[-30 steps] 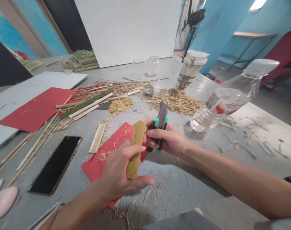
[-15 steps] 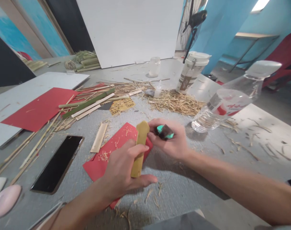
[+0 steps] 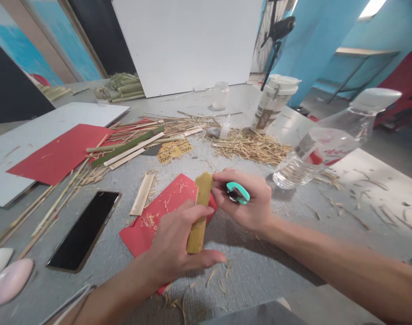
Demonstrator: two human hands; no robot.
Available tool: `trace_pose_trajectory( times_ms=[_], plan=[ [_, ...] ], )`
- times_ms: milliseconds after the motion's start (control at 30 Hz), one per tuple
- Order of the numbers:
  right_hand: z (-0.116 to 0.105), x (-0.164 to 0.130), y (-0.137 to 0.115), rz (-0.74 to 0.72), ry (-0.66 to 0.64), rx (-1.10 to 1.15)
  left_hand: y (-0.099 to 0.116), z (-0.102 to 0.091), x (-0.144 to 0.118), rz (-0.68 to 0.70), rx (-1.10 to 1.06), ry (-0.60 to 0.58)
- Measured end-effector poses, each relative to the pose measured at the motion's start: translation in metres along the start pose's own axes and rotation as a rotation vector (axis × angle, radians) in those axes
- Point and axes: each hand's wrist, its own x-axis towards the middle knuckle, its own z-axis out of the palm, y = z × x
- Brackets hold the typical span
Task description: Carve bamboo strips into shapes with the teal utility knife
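Bamboo strip point(image 3: 199, 212) stands upright, long axis twelve to six, clenched in the left hand point(image 3: 174, 246); right hand point(image 3: 250, 201), at two o'clock, grips a teal cutter point(image 3: 239, 193) beside its top.

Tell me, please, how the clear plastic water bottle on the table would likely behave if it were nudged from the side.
The water bottle stands upright and tall with a narrow base, so it may tip. It looks only partly filled, so probably fairly light. Once down, its round body would likely roll.
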Motion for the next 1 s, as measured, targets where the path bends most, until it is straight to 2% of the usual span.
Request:
trace_pose_trajectory(
  times_ms=[300, 467, 567, 667, 733, 833, 900, 933, 1000],
  plan=[
    [-0.005, -0.002, 0.002, 0.058, -0.021, 0.0, 0.002, 0.0, 0.002, 0.021, 0.02, 0.002],
    [-0.004, 0.001, 0.0, 0.073, -0.046, 0.075, 0.0, 0.0, 0.002, 0.013, 0.015, 0.011],
    [-0.004, 0.004, -0.002, 0.269, -0.112, 0.216, -0.001, 0.002, 0.0, 0.006, 0.018, -0.018],
    [-0.005, 0.005, 0.0, 0.538, -0.249, 0.528, -0.003, 0.002, -0.001, 0.046, 0.004, -0.052],
    [-0.005, 0.004, 0.004, 0.655, -0.324, 0.71, -0.007, -0.003, 0.001, 0.105, -0.065, -0.067],
    [-0.006, 0.004, 0.009, 0.736, -0.409, 0.796, -0.013, -0.016, 0.008, 0.118, -0.171, 0.004],
    [-0.005, 0.004, 0.01, 0.742, -0.447, 0.801, -0.018, -0.026, 0.014, 0.069, -0.049, 0.153],
    [-0.005, 0.004, 0.01, 0.738, -0.464, 0.802, -0.019, -0.031, 0.016, 0.07, 0.032, 0.17],
    [-0.004, 0.004, 0.009, 0.735, -0.496, 0.813, -0.022, -0.037, 0.021, 0.133, 0.121, 0.114]
  ],
)
